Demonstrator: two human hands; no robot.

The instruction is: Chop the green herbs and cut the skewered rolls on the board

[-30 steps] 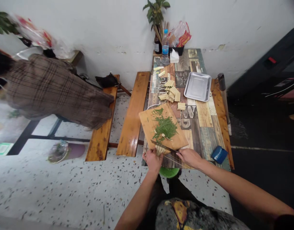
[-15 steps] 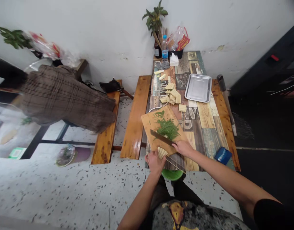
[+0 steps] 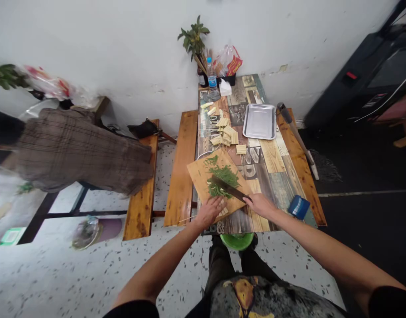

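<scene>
My right hand (image 3: 261, 206) is closed round the handle of a dark-bladed kitchen knife (image 3: 229, 187). The blade lies over chopped green herbs (image 3: 225, 177) on a wooden cutting board (image 3: 196, 170). My left hand (image 3: 210, 211) rests at the board's near edge, its fingers over a pale yellow skewered piece (image 3: 224, 212) that looks like tofu skin. A thin stick pokes out to the left of that hand. Beyond the board lies a pile of similar skewered pieces (image 3: 226, 134), with a single one (image 3: 241, 149) to its right.
A metal tray (image 3: 259, 121) sits at the table's right. Farther back stand a water bottle (image 3: 211, 76), tissues (image 3: 225, 87) and a plant (image 3: 193, 39). A blue packet (image 3: 298, 207) lies near right; a green basin (image 3: 237, 241) is below the table edge. Benches (image 3: 181, 176) flank the table.
The skewered piece under my left hand has turned, its stick now pointing left instead of right. The knife has moved slightly away from my left hand, over the herbs. The view has shifted.
</scene>
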